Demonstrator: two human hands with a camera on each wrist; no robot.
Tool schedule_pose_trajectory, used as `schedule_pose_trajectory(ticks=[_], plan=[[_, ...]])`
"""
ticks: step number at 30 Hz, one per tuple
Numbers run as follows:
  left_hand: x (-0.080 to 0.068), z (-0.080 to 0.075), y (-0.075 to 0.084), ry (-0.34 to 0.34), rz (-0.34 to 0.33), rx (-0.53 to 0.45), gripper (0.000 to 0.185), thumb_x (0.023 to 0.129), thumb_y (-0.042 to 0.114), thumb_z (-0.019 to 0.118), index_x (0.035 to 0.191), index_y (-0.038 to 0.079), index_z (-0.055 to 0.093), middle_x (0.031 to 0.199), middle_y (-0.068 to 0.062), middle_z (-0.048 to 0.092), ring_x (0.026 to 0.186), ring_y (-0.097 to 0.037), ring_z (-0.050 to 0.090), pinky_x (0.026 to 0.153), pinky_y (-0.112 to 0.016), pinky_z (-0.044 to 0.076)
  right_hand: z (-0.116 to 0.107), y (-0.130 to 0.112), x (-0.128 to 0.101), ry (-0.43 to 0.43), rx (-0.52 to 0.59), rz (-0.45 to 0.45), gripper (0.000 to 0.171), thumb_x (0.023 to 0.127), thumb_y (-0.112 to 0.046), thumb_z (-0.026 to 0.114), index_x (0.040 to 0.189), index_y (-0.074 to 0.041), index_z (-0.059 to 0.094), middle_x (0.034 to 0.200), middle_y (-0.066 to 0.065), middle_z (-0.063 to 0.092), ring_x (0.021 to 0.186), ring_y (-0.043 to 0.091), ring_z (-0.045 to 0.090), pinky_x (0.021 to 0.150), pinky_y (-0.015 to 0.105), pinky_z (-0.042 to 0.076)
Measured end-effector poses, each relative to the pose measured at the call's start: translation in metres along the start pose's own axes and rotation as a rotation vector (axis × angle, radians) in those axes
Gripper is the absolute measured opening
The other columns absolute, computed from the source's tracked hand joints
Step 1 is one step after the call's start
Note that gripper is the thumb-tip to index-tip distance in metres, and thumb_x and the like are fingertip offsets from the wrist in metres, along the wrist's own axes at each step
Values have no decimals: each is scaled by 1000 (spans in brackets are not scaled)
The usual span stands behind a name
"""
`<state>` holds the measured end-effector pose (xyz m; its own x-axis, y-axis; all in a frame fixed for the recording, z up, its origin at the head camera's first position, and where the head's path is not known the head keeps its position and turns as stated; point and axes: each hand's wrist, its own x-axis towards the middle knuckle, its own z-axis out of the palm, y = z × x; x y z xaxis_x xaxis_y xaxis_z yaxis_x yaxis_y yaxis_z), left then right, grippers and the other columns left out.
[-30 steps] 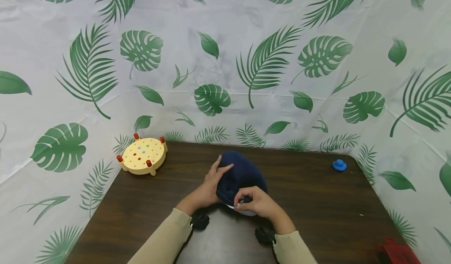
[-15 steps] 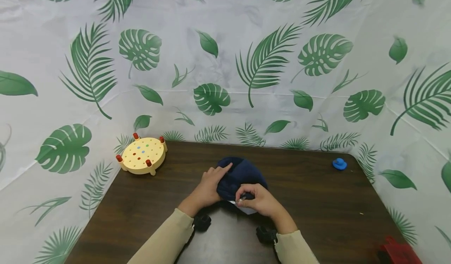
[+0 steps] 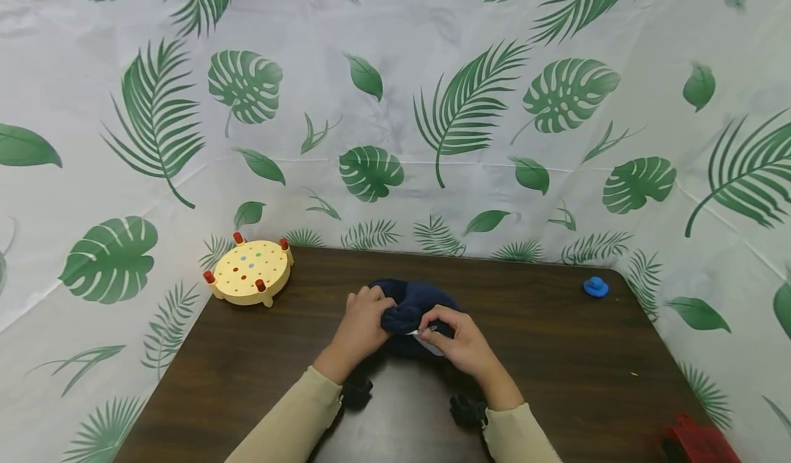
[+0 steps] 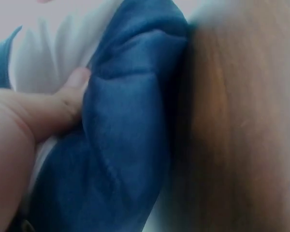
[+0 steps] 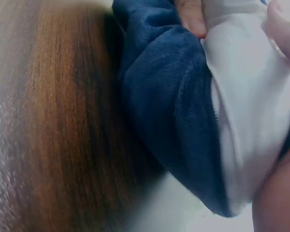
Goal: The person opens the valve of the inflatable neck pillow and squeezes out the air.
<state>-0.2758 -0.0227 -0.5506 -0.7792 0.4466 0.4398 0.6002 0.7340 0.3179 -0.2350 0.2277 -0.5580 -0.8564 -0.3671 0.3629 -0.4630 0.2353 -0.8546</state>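
A soft navy plush cushion (image 3: 410,305) with a white fabric part lies bunched on the dark wooden table. My left hand (image 3: 364,322) grips its left side, fingers curled over the plush. In the left wrist view the left thumb (image 4: 63,104) presses at the border of the navy plush and the white fabric. The right hand (image 3: 460,343) pinches the near edge by the white fabric, thumb against fingertips. The right wrist view shows the white fabric (image 5: 253,82) stretched beside a plush fold (image 5: 169,96), with a seam between them. What lies between the right fingertips is mostly hidden.
A round yellow pegboard (image 3: 252,270) with red-tipped legs stands at the table's back left. A small blue toy (image 3: 596,287) sits at the back right, and a red object (image 3: 701,442) at the front right corner. A leaf-patterned cloth (image 3: 395,119) hangs behind the table.
My left fingers have gone from spread out on the plush to curled over it. The cushion has folded down lower, and the right hand has moved slightly up and away from me.
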Motion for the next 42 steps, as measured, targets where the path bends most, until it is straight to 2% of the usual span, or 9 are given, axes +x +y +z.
schedule_pose_trajectory(ticks=[2, 5, 9, 15, 22, 26, 31, 35, 42], plan=[[1, -4, 0, 22, -12, 52, 20, 84, 23, 92, 100, 22, 80, 99, 1, 58, 90, -24, 48, 77, -39, 30, 2, -1, 1, 11, -14, 3, 11, 101, -13, 78, 108, -21, 74, 102, 9, 75, 99, 15, 69, 96, 29, 55], [2, -9, -1, -1, -17, 87, 18, 84, 27, 92, 98, 24, 79, 133, -4, 63, 119, -32, 54, 92, -50, 40, 5, -3, 2, 16, -30, 45, 10, 102, -15, 77, 108, -22, 72, 106, 5, 75, 104, 13, 68, 99, 29, 53], [1, -12, -4, -150, -8, 69, 36, 84, 38, 93, 111, 22, 76, 167, -6, 52, 158, -38, 41, 117, -66, 38, 8, -5, 2, 10, -50, 105, 10, 103, -16, 76, 108, -23, 71, 109, -2, 74, 106, 13, 66, 98, 29, 52], [1, -31, 2, -344, -55, -55, 115, 73, 66, 95, 165, 20, 45, 171, -11, 47, 165, -41, 31, 125, -72, 29, 7, -5, 2, -16, -64, 130, 11, 104, -19, 75, 110, -27, 70, 112, -4, 73, 109, 15, 65, 98, 30, 51], [-3, -22, 12, -460, -115, -62, 145, 63, 72, 97, 177, 29, 17, 182, -21, 17, 169, -52, 1, 119, -88, 21, 5, -7, 1, -62, -78, 172, 10, 105, -27, 75, 112, -32, 70, 113, -9, 72, 109, 15, 66, 97, 33, 52], [-8, -7, 8, -425, -116, -8, 148, 62, 73, 98, 177, 30, 15, 171, -24, 37, 167, -50, 18, 115, -86, 31, 6, -4, 0, -93, -88, 142, 12, 104, -28, 77, 113, -33, 71, 113, -10, 72, 108, 13, 66, 97, 30, 52], [-8, 3, 3, -367, -103, 23, 140, 68, 68, 97, 177, 34, 16, 146, -16, 57, 146, -34, 50, 110, -78, 43, 8, 0, -1, -93, -65, 95, 22, 98, -22, 84, 114, -30, 72, 114, -7, 72, 111, 15, 67, 101, 30, 51], [-7, 5, 0, -335, -115, -10, 139, 67, 65, 99, 176, 37, 18, 138, -12, 59, 135, -32, 54, 105, -72, 46, 10, 0, -1, -57, -64, 136, 20, 95, -27, 86, 111, -32, 74, 113, -9, 74, 111, 17, 67, 100, 30, 51], [-4, 9, -3, -321, -141, -13, 151, 64, 69, 99, 178, 26, 10, 133, -10, 56, 121, -29, 49, 92, -57, 45, 13, 1, 0, -11, -56, 200, 17, 95, -28, 87, 107, -34, 76, 110, -10, 76, 105, 16, 67, 93, 30, 53]])
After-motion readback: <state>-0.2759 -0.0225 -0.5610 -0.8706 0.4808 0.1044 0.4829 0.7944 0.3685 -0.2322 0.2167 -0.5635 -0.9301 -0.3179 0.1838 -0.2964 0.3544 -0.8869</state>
